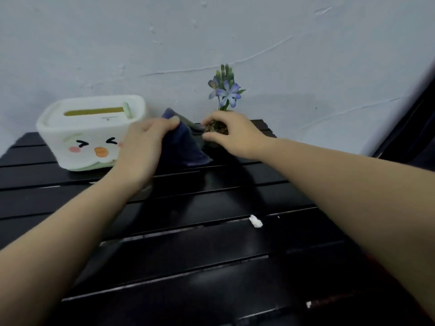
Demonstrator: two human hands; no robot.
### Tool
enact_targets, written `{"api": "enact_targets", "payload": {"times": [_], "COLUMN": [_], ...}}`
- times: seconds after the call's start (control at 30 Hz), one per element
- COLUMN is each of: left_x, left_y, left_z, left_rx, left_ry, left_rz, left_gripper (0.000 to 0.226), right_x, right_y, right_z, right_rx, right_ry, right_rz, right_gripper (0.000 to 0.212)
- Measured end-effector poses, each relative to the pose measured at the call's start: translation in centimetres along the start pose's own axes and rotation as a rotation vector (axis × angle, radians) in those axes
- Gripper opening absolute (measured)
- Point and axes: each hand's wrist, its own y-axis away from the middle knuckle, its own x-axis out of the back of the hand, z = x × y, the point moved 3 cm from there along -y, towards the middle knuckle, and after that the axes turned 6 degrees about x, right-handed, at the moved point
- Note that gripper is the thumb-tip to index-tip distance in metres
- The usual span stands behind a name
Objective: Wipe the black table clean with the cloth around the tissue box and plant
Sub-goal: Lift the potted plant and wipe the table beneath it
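Note:
A dark blue cloth [186, 147] hangs bunched at the back of the black slatted table [188, 250], between the tissue box and the plant. My left hand [143, 149] pinches its top corner and lifts it off the slats. A white plush tissue box [91, 130] with a duck face stands at the back left. The small potted plant [224, 92] with purple flowers stands at the back, right of the cloth. My right hand [233, 132] curls around its pot, fingers touching the rim; most of the pot is hidden.
A white crumb [256, 221] lies on a slat right of centre, and a smaller white speck [308, 304] sits near the front right. A pale wall [211, 38] runs directly behind the table. Something dark [414, 128] stands at the far right.

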Motion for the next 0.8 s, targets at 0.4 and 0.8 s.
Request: {"api": "enact_targets", "payload": {"times": [0.4,0.8], "left_x": [-0.8,1.2], "left_y": [7.8,10.3], "left_z": [-3.6,-4.9], "left_rx": [0.018,-0.276], "left_ry": [-0.312,-0.961], "left_rz": [-0.605,-0.338], "left_gripper": [0.055,0.076], "right_x": [0.9,3.6], "right_y": [1.6,25.8], "right_z": [-2.0,-9.4], "right_rx": [-0.085,-0.337], "right_ry": [-0.081,0.204], "right_rz": [-0.062,-0.259], "right_gripper": [0.036,0.075]}}
